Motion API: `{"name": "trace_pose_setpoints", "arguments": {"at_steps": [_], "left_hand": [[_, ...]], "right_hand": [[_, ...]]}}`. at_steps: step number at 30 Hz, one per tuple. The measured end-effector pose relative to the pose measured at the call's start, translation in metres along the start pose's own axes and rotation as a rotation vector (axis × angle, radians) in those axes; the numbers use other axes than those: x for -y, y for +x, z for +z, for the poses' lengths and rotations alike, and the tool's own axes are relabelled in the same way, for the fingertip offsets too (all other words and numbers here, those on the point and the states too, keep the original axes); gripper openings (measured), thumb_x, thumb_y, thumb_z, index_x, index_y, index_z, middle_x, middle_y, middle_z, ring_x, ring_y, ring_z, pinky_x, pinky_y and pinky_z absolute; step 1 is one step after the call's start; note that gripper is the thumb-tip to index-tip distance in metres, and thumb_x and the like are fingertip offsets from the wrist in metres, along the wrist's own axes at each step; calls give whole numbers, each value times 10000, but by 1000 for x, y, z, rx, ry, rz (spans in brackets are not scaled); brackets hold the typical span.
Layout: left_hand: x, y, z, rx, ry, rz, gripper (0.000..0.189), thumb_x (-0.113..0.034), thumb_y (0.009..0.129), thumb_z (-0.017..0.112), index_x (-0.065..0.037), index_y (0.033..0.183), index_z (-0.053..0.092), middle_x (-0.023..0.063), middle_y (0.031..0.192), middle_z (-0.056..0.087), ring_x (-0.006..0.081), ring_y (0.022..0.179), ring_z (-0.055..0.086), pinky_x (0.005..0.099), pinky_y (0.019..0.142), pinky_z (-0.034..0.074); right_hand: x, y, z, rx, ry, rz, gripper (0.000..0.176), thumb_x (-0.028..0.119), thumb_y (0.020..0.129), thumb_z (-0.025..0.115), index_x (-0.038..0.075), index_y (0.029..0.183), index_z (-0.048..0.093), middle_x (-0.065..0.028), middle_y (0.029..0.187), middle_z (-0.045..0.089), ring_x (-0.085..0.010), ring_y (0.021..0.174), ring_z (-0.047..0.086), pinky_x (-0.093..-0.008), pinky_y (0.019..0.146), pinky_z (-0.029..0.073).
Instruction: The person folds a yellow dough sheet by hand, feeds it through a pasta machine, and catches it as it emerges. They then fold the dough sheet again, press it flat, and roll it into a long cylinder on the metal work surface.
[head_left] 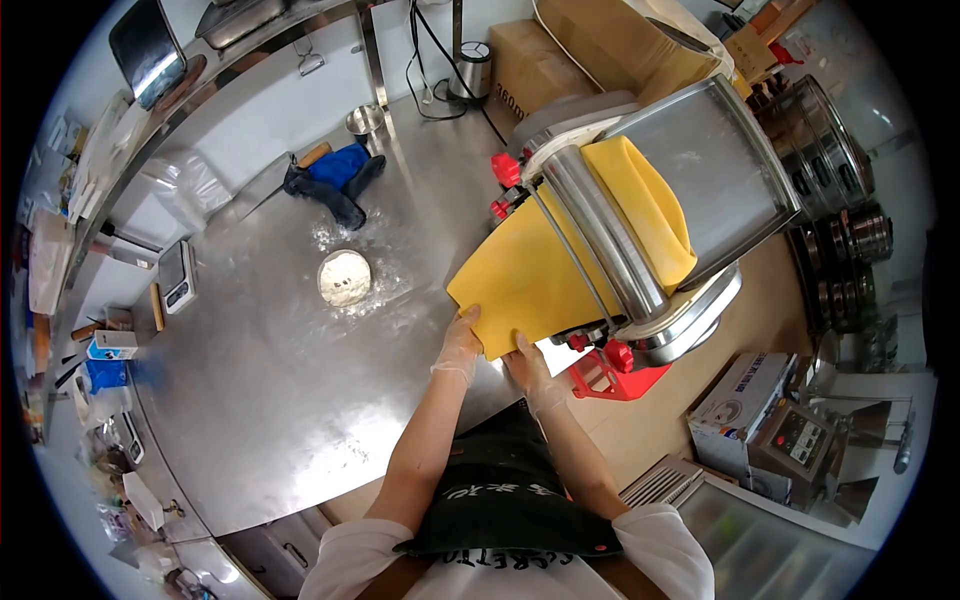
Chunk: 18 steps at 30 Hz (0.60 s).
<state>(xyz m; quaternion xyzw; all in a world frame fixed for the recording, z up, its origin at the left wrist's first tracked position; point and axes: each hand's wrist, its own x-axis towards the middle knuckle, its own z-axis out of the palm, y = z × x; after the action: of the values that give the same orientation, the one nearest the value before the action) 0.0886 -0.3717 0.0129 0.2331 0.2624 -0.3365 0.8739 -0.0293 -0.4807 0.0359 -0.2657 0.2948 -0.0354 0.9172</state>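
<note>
A wide yellow dough sheet (530, 285) comes out of the near side of a metal roller machine (625, 235) with red knobs. More of the yellow dough (640, 205) lies folded over on the far side of the roller. My left hand (460, 345), in a clear glove, is closed on the sheet's near left corner. At the near right part of that edge, my right hand (525, 362), gloved too, grips the sheet with its thumb on top. The fingers beneath the dough are hidden.
On the steel table (270, 390) are a bowl of flour (344, 278), a blue and black cloth bundle (340, 175), a small metal cup (365, 122) and a scale (177, 277). A red plastic stool (615, 378) stands below the machine. Cardboard boxes (530, 65) are behind it.
</note>
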Motion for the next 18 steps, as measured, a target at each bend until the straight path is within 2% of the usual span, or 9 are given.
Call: {"name": "trace_pose_setpoints", "arguments": {"at_steps": [3, 6, 9, 12, 15, 18], "left_hand": [[-7, -11, -5, 13, 31, 12, 389, -111, 1039, 551, -41, 1417, 491, 144, 1373, 610, 317, 1267, 603, 495, 1087, 507], [-16, -17, -14, -74, 129, 56, 422, -198, 1043, 582, -51, 1427, 488, 134, 1382, 608, 307, 1261, 608, 472, 1071, 517], [-30, -38, -5, -81, 10, 23, 456, -346, 1063, 546, -70, 1424, 504, 126, 1384, 608, 286, 1241, 619, 447, 1048, 528], [-23, -59, 12, 2, -211, 70, 511, -441, 1095, 421, -36, 1384, 536, 120, 1263, 663, 267, 1164, 658, 409, 998, 554], [-2, -59, 22, 87, -343, 67, 513, -443, 1095, 419, -35, 1384, 536, 120, 1265, 662, 267, 1164, 657, 409, 999, 553], [13, -55, 23, 132, -356, 40, 515, -444, 1095, 417, -35, 1384, 536, 120, 1268, 662, 267, 1165, 657, 409, 1000, 552]], "right_hand": [[-13, 3, 3, 89, 66, 65, 541, 235, 1002, 672, 71, 1468, 452, -71, 1403, 576, -222, 1296, 557, -402, 1121, 451], [-18, -9, 24, -3, 63, 105, 473, 179, 1006, 658, 65, 1431, 485, -79, 1395, 587, -229, 1285, 578, -391, 1082, 498], [-12, -28, 55, -56, 123, 155, 414, 151, 1002, 656, 44, 1378, 522, -89, 1355, 620, -233, 1238, 619, -366, 1024, 549], [-15, -34, 66, 26, 292, 188, 378, 142, 998, 658, 41, 1345, 546, -95, 1320, 648, -237, 1184, 653, -343, 960, 579], [-15, -38, 68, 95, 363, 243, 371, 149, 995, 662, 43, 1334, 557, -94, 1300, 660, -239, 1148, 669, -327, 914, 590], [1, -55, 82, -17, 243, 308, 379, 153, 991, 672, 53, 1338, 557, -79, 1292, 662, -204, 1111, 677, -301, 834, 589]]}}
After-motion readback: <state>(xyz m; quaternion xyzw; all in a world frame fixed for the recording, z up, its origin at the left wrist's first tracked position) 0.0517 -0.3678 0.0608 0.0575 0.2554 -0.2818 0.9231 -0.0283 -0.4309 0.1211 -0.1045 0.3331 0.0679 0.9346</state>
